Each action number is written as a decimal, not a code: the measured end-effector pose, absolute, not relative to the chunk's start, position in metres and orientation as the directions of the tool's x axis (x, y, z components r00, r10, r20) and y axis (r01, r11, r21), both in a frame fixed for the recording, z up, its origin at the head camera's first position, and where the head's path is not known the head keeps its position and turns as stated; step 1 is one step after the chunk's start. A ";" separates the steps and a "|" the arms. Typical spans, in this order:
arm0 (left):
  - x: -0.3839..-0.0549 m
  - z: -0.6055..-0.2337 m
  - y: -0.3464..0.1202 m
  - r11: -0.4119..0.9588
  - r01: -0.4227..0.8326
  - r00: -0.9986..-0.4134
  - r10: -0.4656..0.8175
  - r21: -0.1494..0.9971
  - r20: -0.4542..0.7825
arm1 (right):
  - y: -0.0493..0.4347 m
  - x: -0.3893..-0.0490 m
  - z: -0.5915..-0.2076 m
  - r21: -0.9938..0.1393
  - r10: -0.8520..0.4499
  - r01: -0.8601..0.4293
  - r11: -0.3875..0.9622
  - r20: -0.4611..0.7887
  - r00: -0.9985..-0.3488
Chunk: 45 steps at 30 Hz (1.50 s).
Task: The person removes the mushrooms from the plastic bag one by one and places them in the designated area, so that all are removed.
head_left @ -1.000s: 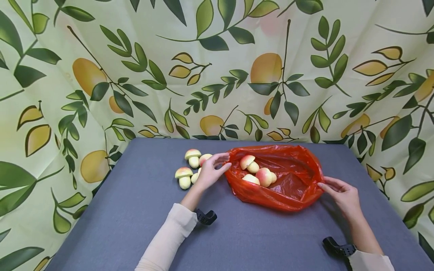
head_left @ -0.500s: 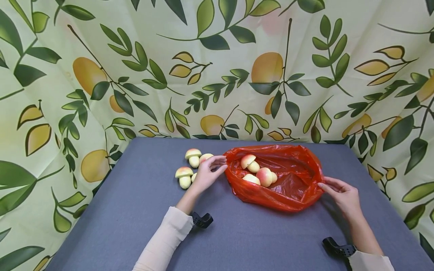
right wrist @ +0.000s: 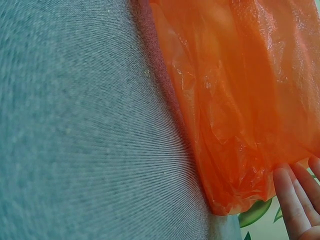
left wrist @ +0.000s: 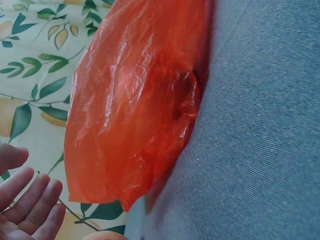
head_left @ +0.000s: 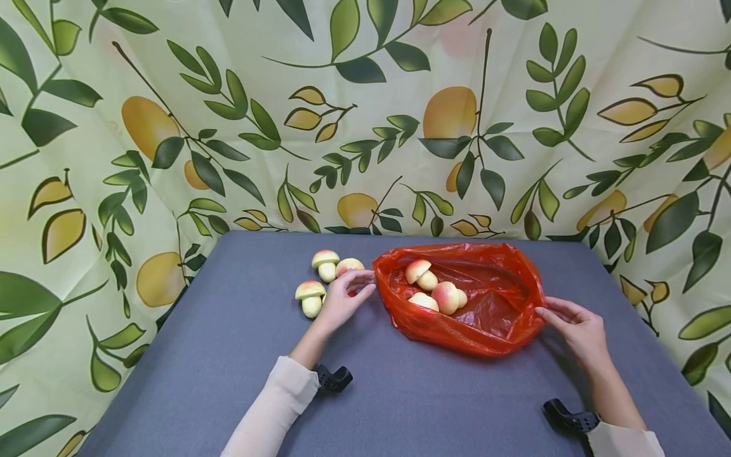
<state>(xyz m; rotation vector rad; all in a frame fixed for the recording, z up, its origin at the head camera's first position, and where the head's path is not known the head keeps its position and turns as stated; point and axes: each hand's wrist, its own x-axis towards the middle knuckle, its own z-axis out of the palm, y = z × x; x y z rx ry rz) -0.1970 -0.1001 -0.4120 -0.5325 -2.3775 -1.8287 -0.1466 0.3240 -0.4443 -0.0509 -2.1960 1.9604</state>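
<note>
A red plastic bag [head_left: 474,339] lies with its mouth spread wide, and 3 toy mushrooms are inside: one mushroom [head_left: 421,274] with a tilted cap, another mushroom [head_left: 447,297] on its side, and a third mushroom [head_left: 424,302] partly covered by the rim. My right hand [head_left: 579,330] pinches the bag's right rim, thumb over the edge; its fingers [right wrist: 290,200] touch the film in the right wrist view. At the bag's left side my left hand [head_left: 341,303] is held with relaxed fingers. The left wrist view shows those fingers [left wrist: 35,210] apart from the bag [left wrist: 130,115].
Left of my left hand stand more toy mushrooms: a mushroom [head_left: 325,264], another mushroom [head_left: 311,298] nearer me, and a mushroom [head_left: 348,266] partly behind the hand. A grey cloth [head_left: 434,406] covers the table. A leaf-patterned curtain [head_left: 388,95] hangs behind it.
My left hand has drawn left and slightly toward me, away from the bag's left rim. That rim has spread a little to the left. The right hand stays in place.
</note>
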 end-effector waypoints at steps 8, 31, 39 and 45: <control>-0.179 -0.393 -0.103 0.249 0.296 -0.948 0.196 0.922 0.251 | 0.323 -0.147 -0.443 -0.987 0.156 -0.112 0.114 0.129 -0.979; -0.192 -0.432 -0.118 0.216 0.291 -0.953 0.149 0.932 0.263 | 0.323 -0.147 -0.443 -0.985 0.164 -0.122 0.119 0.141 -0.976; -0.191 -0.432 -0.123 0.249 0.295 -0.955 0.101 0.923 0.278 | 0.323 -0.147 -0.443 -0.986 0.146 -0.136 0.101 0.150 -0.978; -0.183 -0.419 -0.124 0.282 0.299 -0.954 0.095 0.912 0.283 | 0.325 -0.146 -0.444 -0.987 0.147 -0.112 0.114 0.128 -0.981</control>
